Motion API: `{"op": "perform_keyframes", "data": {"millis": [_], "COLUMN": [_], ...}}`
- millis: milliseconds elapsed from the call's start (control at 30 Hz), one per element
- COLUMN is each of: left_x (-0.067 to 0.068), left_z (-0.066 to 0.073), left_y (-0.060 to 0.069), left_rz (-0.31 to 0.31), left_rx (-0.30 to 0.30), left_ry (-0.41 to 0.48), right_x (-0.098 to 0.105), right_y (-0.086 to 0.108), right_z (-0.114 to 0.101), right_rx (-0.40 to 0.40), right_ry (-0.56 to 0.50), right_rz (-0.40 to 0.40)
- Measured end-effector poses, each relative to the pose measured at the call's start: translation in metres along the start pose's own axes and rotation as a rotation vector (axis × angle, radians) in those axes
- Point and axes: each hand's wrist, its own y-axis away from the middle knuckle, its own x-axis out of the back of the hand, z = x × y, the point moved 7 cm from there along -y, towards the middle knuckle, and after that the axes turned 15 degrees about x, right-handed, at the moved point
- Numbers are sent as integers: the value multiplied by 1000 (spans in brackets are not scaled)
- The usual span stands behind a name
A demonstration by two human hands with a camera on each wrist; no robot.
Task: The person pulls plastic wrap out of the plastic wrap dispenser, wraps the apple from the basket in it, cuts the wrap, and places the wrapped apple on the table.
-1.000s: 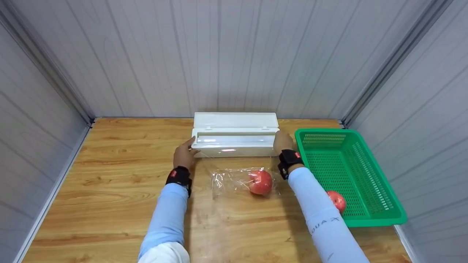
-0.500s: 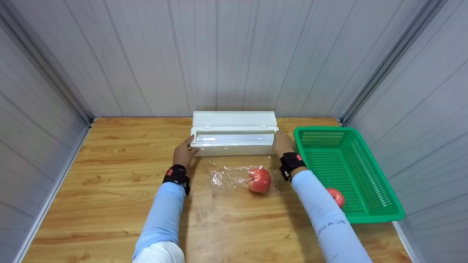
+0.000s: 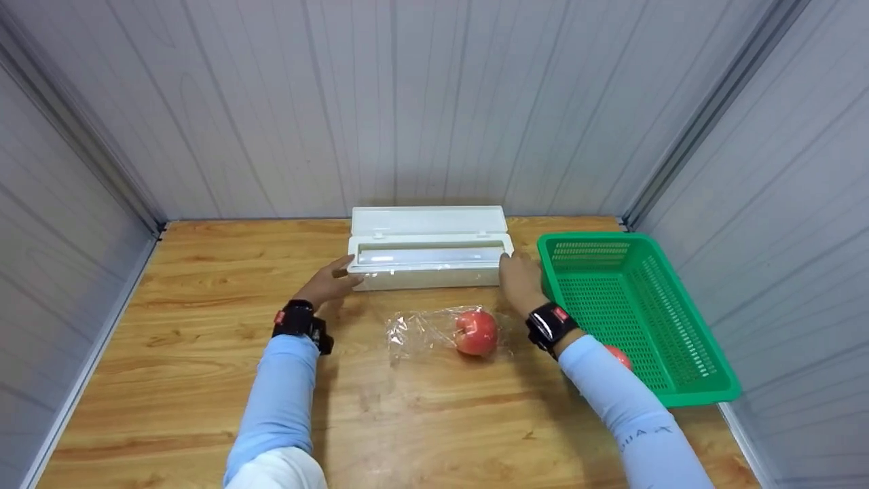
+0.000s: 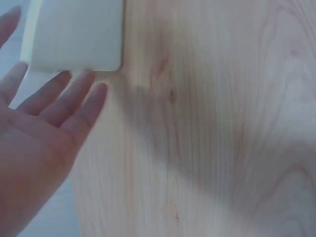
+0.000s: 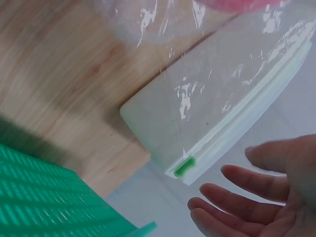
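Observation:
A white cling film dispenser (image 3: 428, 279) stands at the back of the table, its lid (image 3: 428, 221) raised and a film roll inside. My left hand (image 3: 328, 284) is at its left end, fingers extended; in the left wrist view the fingertips (image 4: 94, 94) come up to the dispenser's end. My right hand (image 3: 521, 282) is by the right end, with fingers loosely bent and apart from the dispenser in the right wrist view, near a small green piece (image 5: 185, 167). In front, a red apple (image 3: 476, 333) lies with crumpled clear cling film (image 3: 413, 331) over and beside it.
A green plastic basket (image 3: 706, 399) stands on the right, close to my right forearm. Another red apple (image 3: 619, 356) inside it is partly hidden by my sleeve. Grey panel walls (image 3: 421, 102) enclose the wooden table (image 3: 204, 326) at the back and sides.
My left hand has drawn slightly left, its fingers spreading from the dispenser's end. My right hand has loosened from the right end and come slightly nearer. The apple and film stay in place.

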Motion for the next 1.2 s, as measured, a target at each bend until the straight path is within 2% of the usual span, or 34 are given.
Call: {"op": "perform_keyframes", "data": {"millis": [67,100,167,233,300,333,400,467,533,667,767,833,933,1067,1200], "left_x": [2,3,6,8,7,3,-10,-30,-53,-99,-122,-132,-140,-145,-148], "left_z": [-3,-3,-2,1,9,15,28,40,50,62,63,61,55,46,44], "left_y": [-5,-8,-13,-17,-15,-13,-6,1,5,4,-5,-11,-20,-25,-25], "left_rz": [-10,13,106,238,377,422,455,424,357,225,174,158,123,46,-3], "left_rx": [-1,-5,-20,-61,-121,-162,-254,-326,-368,-393,-393,-383,-327,-258,-245], "left_ry": [20,9,-13,-31,-58,-59,-64,-94,-142,-284,-403,-455,-487,-479,-481], "right_x": [0,1,3,5,7,8,7,3,-5,-22,-33,-39,-43,-47,-46], "right_y": [6,10,18,27,38,43,53,60,64,64,60,57,54,50,47], "right_z": [-5,-8,-13,-17,-18,-18,-16,-13,-10,-5,-2,-2,-7,-15,-19], "right_rx": [32,55,97,130,144,147,144,148,159,167,141,122,108,76,48], "right_ry": [17,29,37,24,-7,-30,-78,-115,-156,-208,-241,-270,-301,-303,-317], "right_rz": [-4,-2,9,25,42,52,52,53,36,6,-15,-27,-51,-119,-137]}}
